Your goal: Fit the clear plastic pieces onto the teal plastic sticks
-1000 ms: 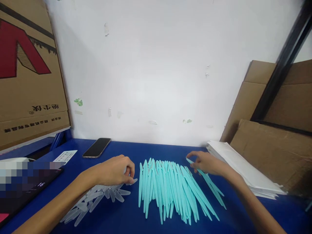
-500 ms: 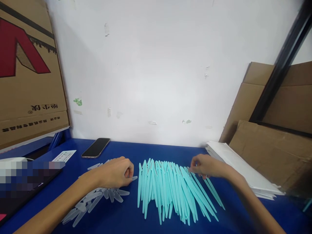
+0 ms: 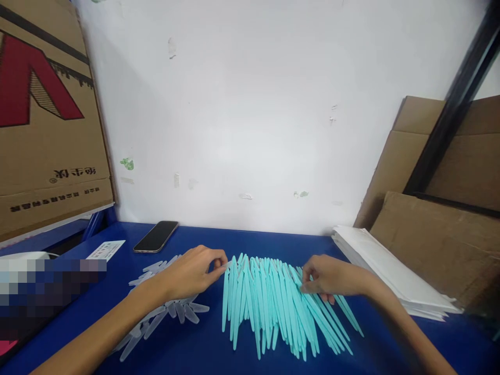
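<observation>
Several long turquoise plastic sticks (image 3: 269,302) lie fanned side by side on the blue table (image 3: 219,354). To their left is a heap of pale translucent plastic pieces (image 3: 164,312). My left hand (image 3: 195,273) rests over that heap, its finger and thumb pinched on a pale piece at the top left edge of the turquoise row. My right hand (image 3: 330,278) lies on the right end of the row, fingers curled and pinching a turquoise stick.
A dark phone (image 3: 156,237) and a white card (image 3: 106,250) lie at the back left. A stack of white sheets (image 3: 390,276) sits to the right, with brown cardboard (image 3: 441,245) behind it. A large printed carton (image 3: 47,135) stands at the left against the white wall.
My left hand has reached rightward to the edge of the turquoise row. My right hand has come down from a lifted stick onto the right end of the row.
</observation>
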{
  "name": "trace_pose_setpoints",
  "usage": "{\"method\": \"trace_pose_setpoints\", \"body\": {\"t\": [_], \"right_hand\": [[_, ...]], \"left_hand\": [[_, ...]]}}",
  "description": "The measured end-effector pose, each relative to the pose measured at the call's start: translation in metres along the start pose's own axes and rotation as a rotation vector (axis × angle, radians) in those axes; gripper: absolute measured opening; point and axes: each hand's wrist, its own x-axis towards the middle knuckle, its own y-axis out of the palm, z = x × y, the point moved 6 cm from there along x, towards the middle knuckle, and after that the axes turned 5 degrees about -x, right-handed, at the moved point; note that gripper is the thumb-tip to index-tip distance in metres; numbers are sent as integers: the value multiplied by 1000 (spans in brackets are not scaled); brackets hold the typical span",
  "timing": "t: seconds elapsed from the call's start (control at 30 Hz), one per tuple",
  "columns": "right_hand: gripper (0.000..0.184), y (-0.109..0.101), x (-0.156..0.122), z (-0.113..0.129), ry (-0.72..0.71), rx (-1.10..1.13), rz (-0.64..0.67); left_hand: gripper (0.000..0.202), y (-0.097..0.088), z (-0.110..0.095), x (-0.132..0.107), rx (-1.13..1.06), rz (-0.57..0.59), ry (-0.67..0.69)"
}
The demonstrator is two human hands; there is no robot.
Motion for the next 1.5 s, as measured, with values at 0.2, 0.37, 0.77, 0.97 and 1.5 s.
{"method": "trace_pose_setpoints", "body": {"t": [0.2, 0.37, 0.77, 0.97, 1.5], "right_hand": [[27, -19, -11, 25, -177, 287, -140], [24, -16, -9, 47, -305, 392, -221], [26, -7, -7, 80, -414, 128, -576], [39, 5, -3, 88, -434, 28, -606], [35, 12, 2, 84, -403, -59, -615]], "left_hand": [[31, 5, -2, 2, -16, -122, -12], [28, 13, -6, 4, -312, -137, -37], [36, 22, 8, 13, -739, -227, -72], [39, 24, 7, 11, -861, -199, -162], [36, 20, 10, 7, -917, -269, -210]]}}
